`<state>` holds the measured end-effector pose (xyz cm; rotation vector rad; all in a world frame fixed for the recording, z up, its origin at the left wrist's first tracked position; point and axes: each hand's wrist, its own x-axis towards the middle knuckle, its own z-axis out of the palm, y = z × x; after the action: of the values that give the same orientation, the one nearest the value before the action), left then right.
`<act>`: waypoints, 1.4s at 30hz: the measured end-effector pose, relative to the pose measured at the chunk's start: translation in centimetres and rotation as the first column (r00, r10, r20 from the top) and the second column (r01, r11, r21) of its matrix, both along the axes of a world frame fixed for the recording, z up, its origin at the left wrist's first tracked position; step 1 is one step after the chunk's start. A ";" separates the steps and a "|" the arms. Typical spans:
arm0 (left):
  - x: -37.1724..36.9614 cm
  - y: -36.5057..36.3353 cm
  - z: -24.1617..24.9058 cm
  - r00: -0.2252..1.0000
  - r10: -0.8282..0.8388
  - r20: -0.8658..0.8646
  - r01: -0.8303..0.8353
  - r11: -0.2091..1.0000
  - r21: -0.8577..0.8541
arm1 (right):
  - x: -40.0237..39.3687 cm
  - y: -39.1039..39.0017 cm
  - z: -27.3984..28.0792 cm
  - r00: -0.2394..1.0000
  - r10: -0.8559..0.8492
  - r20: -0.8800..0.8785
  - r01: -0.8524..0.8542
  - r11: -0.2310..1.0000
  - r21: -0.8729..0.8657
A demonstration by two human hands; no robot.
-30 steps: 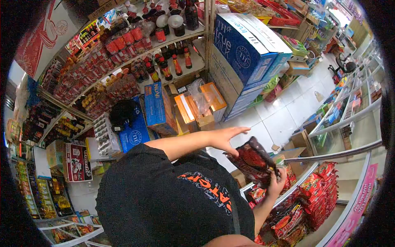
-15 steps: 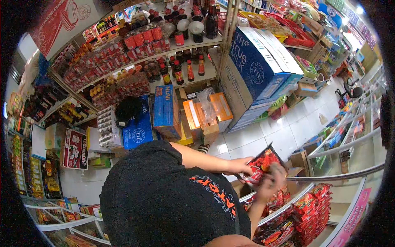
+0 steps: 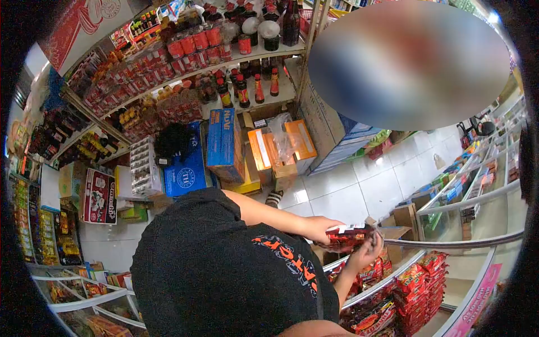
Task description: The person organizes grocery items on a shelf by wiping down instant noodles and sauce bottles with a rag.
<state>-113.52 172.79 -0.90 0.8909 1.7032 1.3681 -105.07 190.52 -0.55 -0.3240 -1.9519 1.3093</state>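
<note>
My left hand (image 3: 321, 229) is closed on the left end of a dark red shiny packet (image 3: 347, 239), which has a white strip along its top edge. At the packet's right end is my right hand (image 3: 368, 250), its fingers curled against it and slightly blurred. Both hands are above the edge of a glass-sided case. Below and to the right of them, red packets (image 3: 420, 292) are stacked in the case, and more lie just under my right hand.
Shelves (image 3: 255, 56) of bottles and red-lidded jars stand at the upper left. Below them are a blue box (image 3: 223, 143), an orange box (image 3: 300, 139) and an egg tray (image 3: 144, 167). White floor tiles (image 3: 359, 185) lie beyond my hands. A blurred patch covers the upper right.
The packet has been tipped from a raised, broad-face view to a flatter one with its white-edged side showing. My right hand has moved slightly left and down along with it.
</note>
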 end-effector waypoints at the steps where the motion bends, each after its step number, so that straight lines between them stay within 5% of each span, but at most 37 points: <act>1: 0.0 0.0 0.2 0.999 -0.016 -0.044 0.017 1.000 0.014 | -0.4 -1.1 1.8 1.000 -0.013 -0.004 0.014 0.939 0.344; 3: -0.2 -0.2 0.9 0.995 -0.028 -0.091 0.031 0.999 0.027 | -0.6 -1.7 3.2 1.000 0.024 0.001 -0.022 0.909 0.417; 9: -1.4 -1.9 3.4 0.997 -0.042 -0.066 0.036 0.995 -0.095 | 1.4 5.0 -7.1 0.950 0.105 0.295 -0.011 0.953 -0.304; 10: -1.2 -2.0 2.6 0.981 -0.003 -0.193 0.002 1.000 -0.004 | 1.7 3.5 -5.2 0.940 0.050 0.338 0.004 0.987 -0.158; 13: -1.0 -2.2 2.5 0.995 -0.010 -0.100 0.009 1.000 -0.012 | 1.9 -1.3 0.2 0.990 0.087 0.109 -0.061 0.974 -0.220; 17: -0.6 -2.2 3.2 1.000 0.029 0.003 -0.029 1.000 -0.009 | 1.0 -2.6 1.9 1.000 -0.017 0.025 0.013 0.989 0.148; 21: -0.9 -2.4 3.3 0.990 0.082 -0.119 -0.090 0.994 -0.057 | 1.5 1.7 -5.1 0.958 -0.034 0.285 -0.017 0.985 0.174; 23: -1.0 -2.7 4.5 0.993 0.112 0.034 -0.109 0.991 -0.081 | 1.7 -0.1 -2.4 0.924 0.016 0.383 -0.026 0.999 0.020; 25: -1.0 -3.0 1.4 0.979 0.142 -0.147 -0.151 0.987 -0.056 | 2.4 1.1 -3.4 0.900 -0.087 0.427 -0.027 0.967 0.253; 27: -1.2 -3.0 4.0 0.983 0.177 0.049 -0.174 0.983 -0.056 | 3.3 2.6 -5.1 0.860 -0.262 0.437 0.156 0.952 0.263; 29: -1.6 -3.1 4.4 0.967 0.222 0.121 -0.236 0.965 0.116 | 5.1 4.5 -7.6 0.818 -0.248 0.519 0.194 0.968 0.157; 30: -1.8 -3.2 4.1 0.945 0.252 0.206 -0.277 0.956 0.098 | 5.6 4.3 -6.4 0.854 -0.090 0.512 0.201 0.966 -0.165; 33: -2.5 -2.8 4.7 0.875 0.311 0.371 -0.352 0.935 0.045 | 6.4 3.2 -4.2 0.946 0.318 0.068 -0.117 0.529 -0.841; 34: -2.8 -2.6 4.3 0.879 0.273 0.391 -0.328 0.941 0.083 | 6.8 2.5 -2.9 0.888 0.457 -0.044 -0.330 0.567 -0.755; 35: -3.4 -2.3 5.4 0.914 0.219 0.341 -0.254 0.965 0.061 | 6.3 2.5 -3.7 0.880 0.466 0.092 -0.204 0.545 -0.814; 37: -2.9 -1.5 4.8 0.791 0.093 0.605 -0.213 0.968 0.130 | 6.8 1.8 -3.8 0.840 0.494 0.223 -0.186 0.649 -0.738; 38: -2.5 -1.2 5.0 0.768 0.069 0.637 -0.192 0.973 0.127 | 7.2 1.7 -3.5 0.865 0.491 0.106 -0.238 0.587 -0.774; 42: -1.5 -0.2 6.3 0.690 -0.015 0.723 -0.118 0.984 0.133 | 8.8 1.1 -0.1 0.926 0.367 0.090 -0.119 0.511 -0.851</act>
<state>-115.05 172.55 5.42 0.2887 1.0009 1.6334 -96.22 191.65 -0.62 -0.7294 -1.4256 2.4896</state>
